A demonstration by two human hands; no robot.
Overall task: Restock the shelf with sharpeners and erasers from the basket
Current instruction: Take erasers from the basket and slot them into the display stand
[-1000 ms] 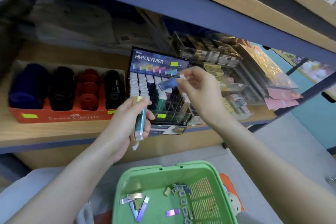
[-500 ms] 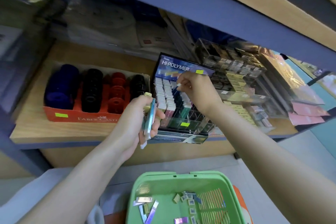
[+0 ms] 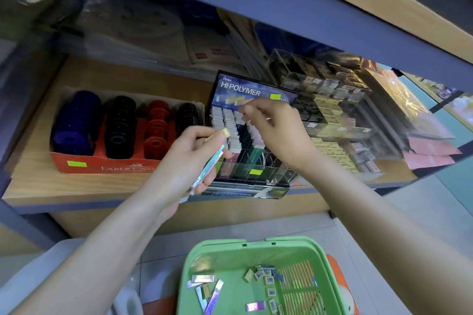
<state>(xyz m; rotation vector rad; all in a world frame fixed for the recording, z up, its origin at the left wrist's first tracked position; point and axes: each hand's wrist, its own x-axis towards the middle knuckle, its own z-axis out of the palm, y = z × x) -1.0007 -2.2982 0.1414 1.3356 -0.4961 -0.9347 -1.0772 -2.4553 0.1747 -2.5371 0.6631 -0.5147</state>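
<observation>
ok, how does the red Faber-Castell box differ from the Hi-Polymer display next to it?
Build: the Faber-Castell box is low red cardboard; the Hi-Polymer display is black, with an upright header card and a clear front wall.
Contents: the box holds chunky round items in blue, black and red rows; the display holds slim erasers packed in narrow columns.
Shared: both sit side by side on the wooden shelf, each with a yellow-green sticker in front.

Two hands, left (image 3: 189, 161) and right (image 3: 279, 130). One green basket (image 3: 230, 243) with four long packets (image 3: 203, 278) and about seven small erasers (image 3: 269, 280). One held packet (image 3: 212, 161). One red box (image 3: 102, 165) with four sharpener rows (image 3: 156, 130): one blue, two black, one red. One eraser display (image 3: 256, 91).
</observation>
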